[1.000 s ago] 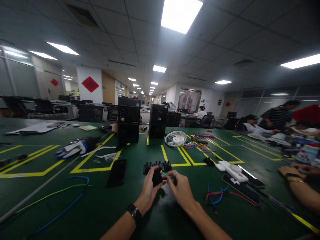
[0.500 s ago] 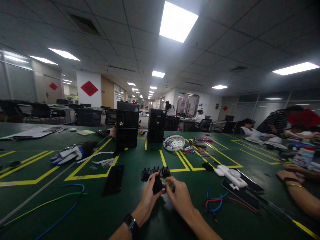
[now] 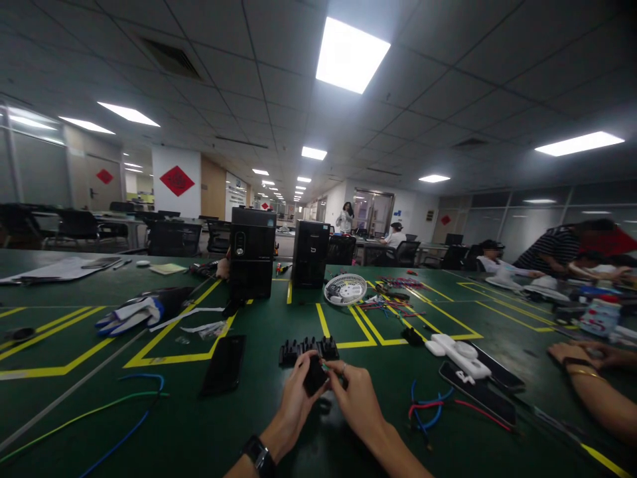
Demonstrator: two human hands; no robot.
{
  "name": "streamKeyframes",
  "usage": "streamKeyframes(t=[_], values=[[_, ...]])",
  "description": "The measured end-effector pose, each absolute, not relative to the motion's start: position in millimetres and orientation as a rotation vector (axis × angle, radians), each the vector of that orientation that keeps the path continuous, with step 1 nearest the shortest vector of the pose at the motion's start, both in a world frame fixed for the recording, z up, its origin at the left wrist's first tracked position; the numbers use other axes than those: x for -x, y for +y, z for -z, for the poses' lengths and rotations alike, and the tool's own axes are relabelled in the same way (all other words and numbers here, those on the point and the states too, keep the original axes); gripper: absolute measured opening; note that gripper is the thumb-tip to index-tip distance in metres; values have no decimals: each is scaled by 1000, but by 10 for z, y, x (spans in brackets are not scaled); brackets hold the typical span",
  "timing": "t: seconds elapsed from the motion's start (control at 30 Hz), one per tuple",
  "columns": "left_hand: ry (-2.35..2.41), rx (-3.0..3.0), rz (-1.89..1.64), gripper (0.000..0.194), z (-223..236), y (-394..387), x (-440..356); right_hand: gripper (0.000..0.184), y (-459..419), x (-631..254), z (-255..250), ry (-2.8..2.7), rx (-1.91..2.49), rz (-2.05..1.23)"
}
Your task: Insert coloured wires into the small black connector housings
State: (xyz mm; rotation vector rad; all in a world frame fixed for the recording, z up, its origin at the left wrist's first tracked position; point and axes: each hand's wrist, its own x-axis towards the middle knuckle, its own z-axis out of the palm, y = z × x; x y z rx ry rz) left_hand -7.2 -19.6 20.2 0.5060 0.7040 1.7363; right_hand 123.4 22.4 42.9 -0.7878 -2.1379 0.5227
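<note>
A small black block (image 3: 314,377), squarish and dark-faced, is being shown at centre now, held just above the near part of the green bench (image 3: 194,431), right in front of a black row of upright parts (image 3: 291,353). By the left hand (image 3: 294,395) it is gripped, thumb and fingers curled around its sides. By the right hand (image 3: 359,398), fingertips drawn together, a green wire (image 3: 325,366) is being pinched at the block's edge; whether it is seated inside cannot be told. Off to the left, a dark phone (image 3: 223,365) is laid flat; to the right, blue and red wires (image 3: 430,405) are left loose near a white power strip (image 3: 460,356). The surface is marked out in yellow tape (image 3: 323,320), and farther back a white basket (image 3: 345,290) is set beside two black cases (image 3: 253,252). At far right, another person's forearm (image 3: 600,395) is rested on the bench. The room is lit by bright ceiling panels (image 3: 352,54).
</note>
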Motion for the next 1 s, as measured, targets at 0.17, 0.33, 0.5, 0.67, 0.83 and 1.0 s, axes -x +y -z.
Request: streamKeyframes(t=[0.17, 0.33, 0.5, 0.67, 0.83, 1.0], values=[[756, -629, -1723, 34, -122, -161, 71, 40, 216, -1253, -427, -2166, 815, -474], [821, -761, -1676, 44, -135, -189, 63, 38, 194, -1270, -478, -2182, 684, -549], [956, -826, -1650, 53, -175, -242, 53, 38, 170, -1269, -464, -2177, 616, -725], [1024, -698, -1689, 55, -159, -198, 57, 45, 195, -1230, -320, -2170, 603, -841], [1025, -610, -1733, 50, -120, -127, 58, 46, 164, -1223, -387, -2135, 548, -903], [1144, -680, -1782, 45, -121, -135, 125, 40, 142, -1221, -373, -2177, 671, -791]])
